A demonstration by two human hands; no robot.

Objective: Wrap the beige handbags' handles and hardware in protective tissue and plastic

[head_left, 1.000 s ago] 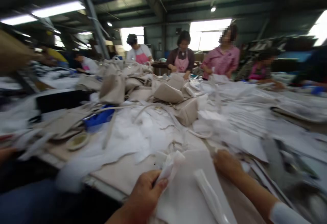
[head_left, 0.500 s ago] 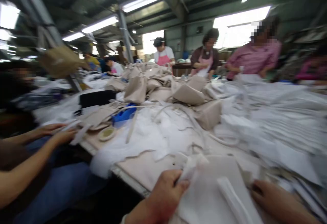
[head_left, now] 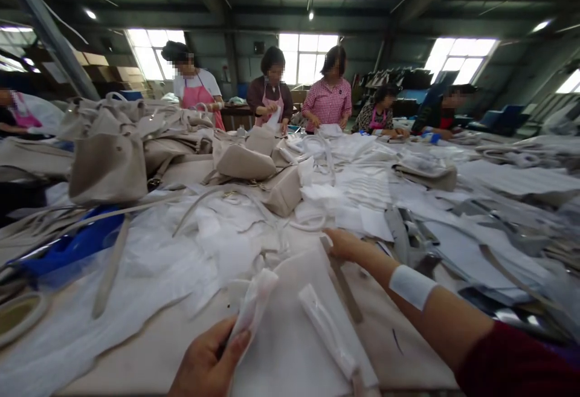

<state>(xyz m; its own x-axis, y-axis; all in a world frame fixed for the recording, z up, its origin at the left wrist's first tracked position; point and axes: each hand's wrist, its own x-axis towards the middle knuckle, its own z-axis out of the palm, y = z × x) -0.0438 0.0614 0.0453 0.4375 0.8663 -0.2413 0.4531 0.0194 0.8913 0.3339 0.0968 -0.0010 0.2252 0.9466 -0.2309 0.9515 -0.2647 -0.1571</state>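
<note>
A: L hand (head_left: 206, 358)?
B: Low in view, nr bench (head_left: 149, 358) front. Fingers closed, thumb pressed on lower end of strip (head_left: 257, 294); held firm, w/ no gap to see. Strip: wh., wrapped, tilted up & to R, over L edge of sheet (head_left: 276, 330).

A: R hand (head_left: 344, 245)?
B: Farther fwd, at far R corner of sheet, by upper end of band (head_left: 347, 288). Curled fingers, partly hidden; can't tell how far open or if gripping anything. Wh. patch (head_left: 412, 286) on forearm, dk red sleeve (head_left: 512, 358) behind.

A: Sheet pos.?
B: On bench, front & ctr, btwn both hands. 2nd strip (head_left: 328, 327), also wrapped, lying slantwise on top. Band along R edge, taupe.

A: Surroundings?
B: Beige bags (head_left: 109, 167) heaped beyond, to L. Wh. film (head_left: 158, 264) spread L of sheet, w/ strap (head_left: 111, 273) on top. Ring (head_left: 41, 312) at far L, nr blue item (head_left: 77, 243).

A: Others?
B: Across bench: co-worker in pink apron (head_left: 199, 93), another in checked shirt (head_left: 328, 100), plus more.
</note>
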